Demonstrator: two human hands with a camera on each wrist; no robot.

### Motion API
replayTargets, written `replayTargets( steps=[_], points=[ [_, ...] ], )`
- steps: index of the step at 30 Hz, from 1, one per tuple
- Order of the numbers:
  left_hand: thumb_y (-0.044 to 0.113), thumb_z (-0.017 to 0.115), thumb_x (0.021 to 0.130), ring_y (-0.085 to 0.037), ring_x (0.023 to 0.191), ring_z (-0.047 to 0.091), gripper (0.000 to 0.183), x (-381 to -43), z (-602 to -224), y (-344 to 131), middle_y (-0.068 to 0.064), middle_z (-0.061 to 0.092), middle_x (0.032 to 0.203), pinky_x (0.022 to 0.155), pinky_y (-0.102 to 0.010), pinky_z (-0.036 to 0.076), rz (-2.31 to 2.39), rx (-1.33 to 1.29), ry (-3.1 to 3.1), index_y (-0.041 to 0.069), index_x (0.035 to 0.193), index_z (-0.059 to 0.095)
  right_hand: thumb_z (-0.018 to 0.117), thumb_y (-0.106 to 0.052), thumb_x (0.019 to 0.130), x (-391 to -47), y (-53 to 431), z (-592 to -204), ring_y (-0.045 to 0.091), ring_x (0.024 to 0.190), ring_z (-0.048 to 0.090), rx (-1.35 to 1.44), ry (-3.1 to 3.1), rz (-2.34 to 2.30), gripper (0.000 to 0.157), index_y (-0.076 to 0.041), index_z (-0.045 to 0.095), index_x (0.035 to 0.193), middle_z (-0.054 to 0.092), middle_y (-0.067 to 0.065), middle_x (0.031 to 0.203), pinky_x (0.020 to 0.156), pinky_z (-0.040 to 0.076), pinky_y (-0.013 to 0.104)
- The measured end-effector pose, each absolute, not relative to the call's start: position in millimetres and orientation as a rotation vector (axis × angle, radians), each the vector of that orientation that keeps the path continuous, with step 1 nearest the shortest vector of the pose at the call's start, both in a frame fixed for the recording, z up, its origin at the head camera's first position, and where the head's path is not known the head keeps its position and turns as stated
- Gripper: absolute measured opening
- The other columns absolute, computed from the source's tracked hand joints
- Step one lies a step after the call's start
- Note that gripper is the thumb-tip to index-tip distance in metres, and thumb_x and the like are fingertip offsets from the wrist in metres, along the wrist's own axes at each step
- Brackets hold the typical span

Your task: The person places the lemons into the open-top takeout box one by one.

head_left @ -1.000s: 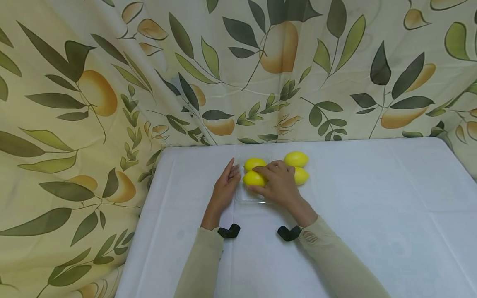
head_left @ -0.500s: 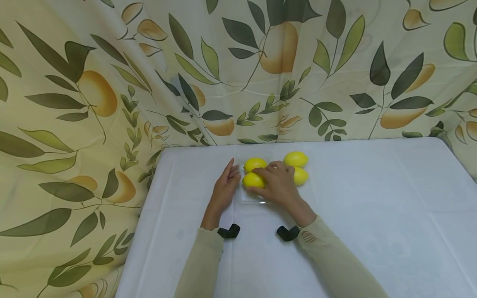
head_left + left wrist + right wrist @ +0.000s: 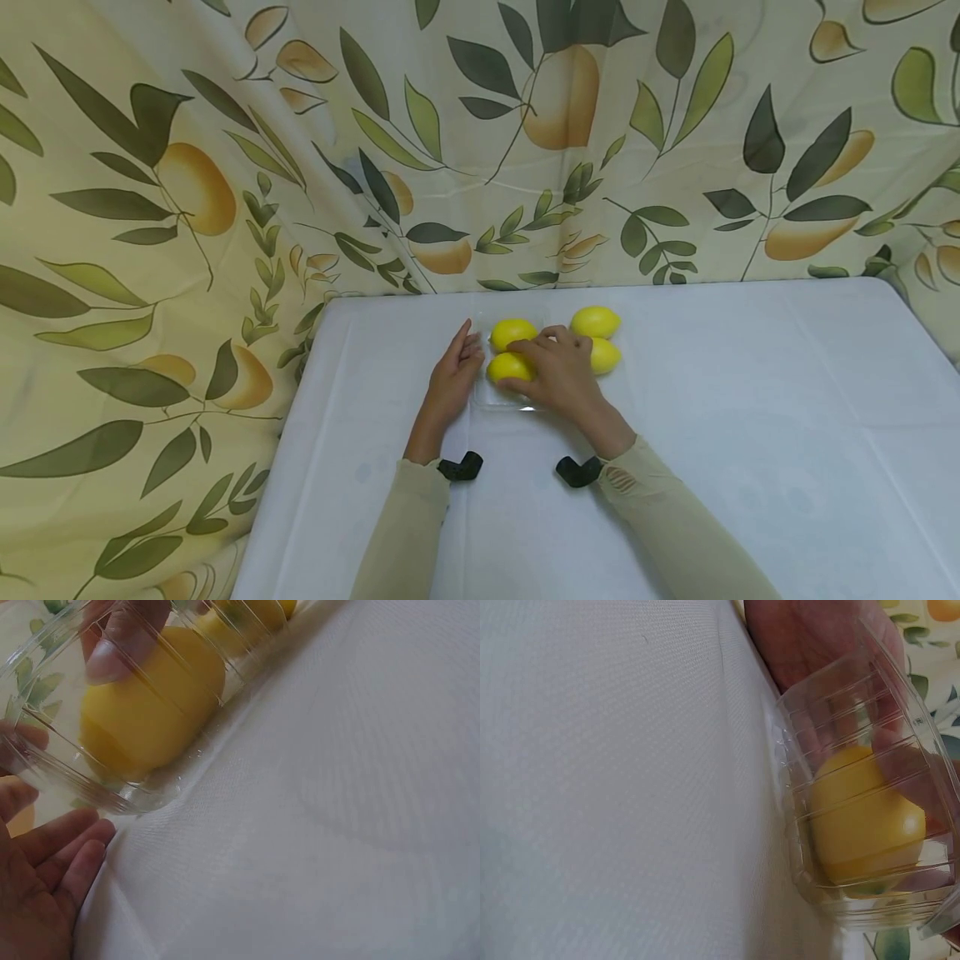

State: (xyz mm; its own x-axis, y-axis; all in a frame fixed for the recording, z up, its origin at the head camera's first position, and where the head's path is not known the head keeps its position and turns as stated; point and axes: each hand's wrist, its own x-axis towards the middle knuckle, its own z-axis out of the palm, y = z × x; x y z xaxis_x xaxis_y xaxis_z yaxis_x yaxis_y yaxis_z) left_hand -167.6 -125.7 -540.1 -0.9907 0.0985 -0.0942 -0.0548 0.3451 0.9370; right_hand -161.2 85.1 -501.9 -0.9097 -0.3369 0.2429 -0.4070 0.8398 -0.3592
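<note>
A clear plastic container (image 3: 501, 399) stands near the far edge of the table, holding two yellow lemons. My right hand (image 3: 561, 368) reaches in from the right and grips the nearer lemon (image 3: 509, 367), thumb on its near side and fingers over its top. Just behind it lies the other lemon (image 3: 513, 333). My left hand (image 3: 450, 377) rests at the container's left side, fingers extended along the wall. Through the ribbed wall, the left wrist view shows the gripped lemon (image 3: 154, 709) low inside, with a fingertip on it. The right wrist view shows the same lemon (image 3: 862, 825).
Two more lemons lie on the table right of the container, one farther back (image 3: 596, 322) and one nearer (image 3: 606, 356), partly behind the right hand. A white cloth (image 3: 750, 433) covers the table. Behind it hangs a leaf-and-fruit patterned curtain (image 3: 660, 50).
The gripped lemon has shifted slightly toward the person inside the container, the right hand staying on it. The left hand has stayed in place.
</note>
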Motion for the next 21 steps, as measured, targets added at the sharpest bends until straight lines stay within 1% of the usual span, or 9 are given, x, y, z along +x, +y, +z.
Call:
replayTargets(
  steps=[8, 14, 21],
  points=[
    [0.042, 0.052, 0.105, -0.013, 0.137, 0.053, 0.060, -167.2, -540.9, -125.1, 0.015, 0.051, 0.150, 0.119, -0.044, 0.041, 1.722, 0.028, 2.460, 0.041, 0.160, 0.029, 0.076, -0.068, 0.078, -160.9, 85.8, -503.3, 0.031, 0.122, 0.051, 0.584, -2.850, 0.577, 0.065, -0.022, 0.073, 0.124, 0.075, 0.005, 0.121, 0.088, 0.037, 0.057],
    [0.042, 0.053, 0.104, -0.015, 0.135, 0.054, 0.061, -167.4, -541.5, -125.6, 0.011, 0.051, 0.151, 0.117, -0.044, 0.043, 1.734, 0.055, 2.461, 0.039, 0.161, 0.029, 0.075, -0.068, 0.079, -161.4, 86.7, -504.3, 0.031, 0.119, 0.053, 0.580, -2.837, 0.568, 0.062, -0.022, 0.074, 0.121, 0.075, 0.003, 0.119, 0.084, 0.038, 0.055],
    [0.040, 0.053, 0.104, -0.015, 0.135, 0.055, 0.060, -168.8, -540.4, -125.9, 0.011, 0.052, 0.151, 0.117, -0.044, 0.043, 1.728, 0.042, 2.464, 0.040, 0.160, 0.030, 0.066, -0.065, 0.089, -163.9, 94.8, -502.3, 0.029, 0.120, 0.053, 0.568, -2.824, 0.635, 0.053, -0.023, 0.074, 0.120, 0.073, 0.001, 0.123, 0.086, 0.037, 0.053]
  ],
)
